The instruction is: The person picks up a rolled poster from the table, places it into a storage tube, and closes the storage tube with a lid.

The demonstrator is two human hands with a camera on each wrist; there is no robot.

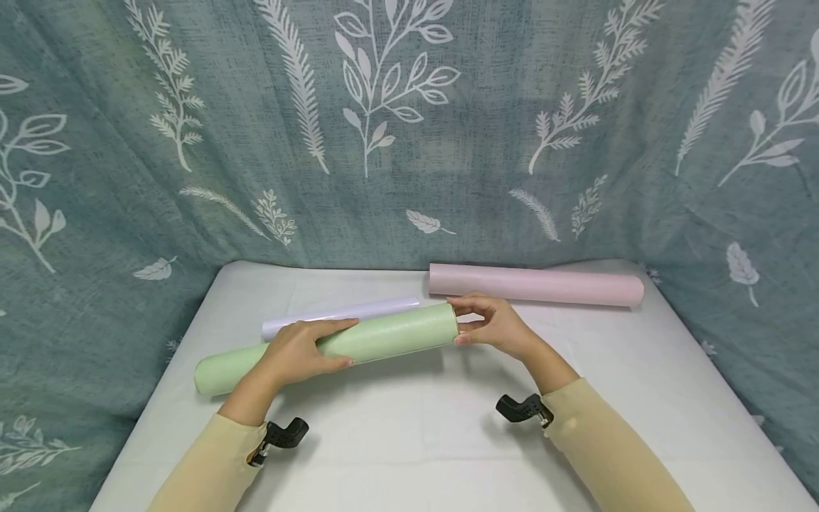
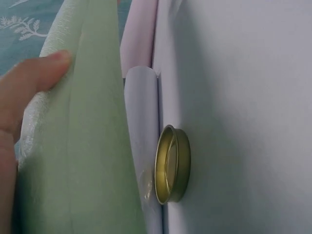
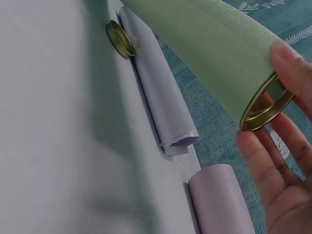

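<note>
A long pale green tube (image 1: 397, 333) slants across the table, its right end raised off the cloth. My left hand (image 1: 306, 350) grips it left of its middle, with the thumb on the near side. At the right end, the fingers and thumb of my right hand (image 1: 493, 328) pinch the gold metal rim (image 3: 265, 114). The right wrist view shows that rim, but whether a separate cap sits in it I cannot tell. A shallow round gold lid (image 2: 178, 165) stands on its edge beside the lavender paper roll (image 1: 345, 313); the green tube hides it in the head view.
A pink tube (image 1: 537, 284) lies along the back right edge of the white-covered table (image 1: 435, 455). Behind it hangs a blue-green leaf-patterned curtain (image 1: 486, 128). Black camera mounts (image 1: 521, 409) stick out from both wrists.
</note>
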